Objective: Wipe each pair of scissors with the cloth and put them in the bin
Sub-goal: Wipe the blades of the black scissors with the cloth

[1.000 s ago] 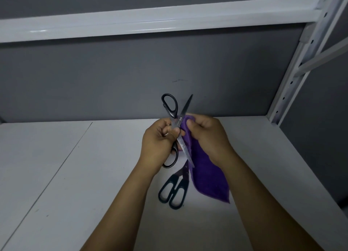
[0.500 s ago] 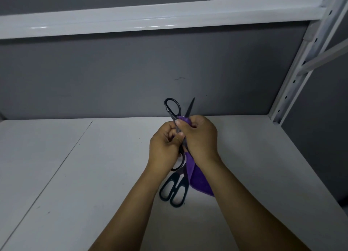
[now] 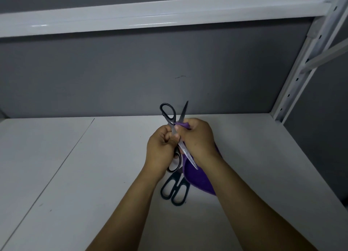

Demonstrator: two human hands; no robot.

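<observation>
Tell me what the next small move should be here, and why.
Probably slide the right hand with the purple cloth up the upper blade toward its tip. The cloth is pinched round that blade near the pivot, most of the blade above it is bare, and the left hand grips the open scissors.

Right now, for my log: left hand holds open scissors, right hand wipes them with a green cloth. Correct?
No: the cloth is purple, not green, as the head view shows. The left hand holds the open scissors; the right hand wipes them.
</observation>
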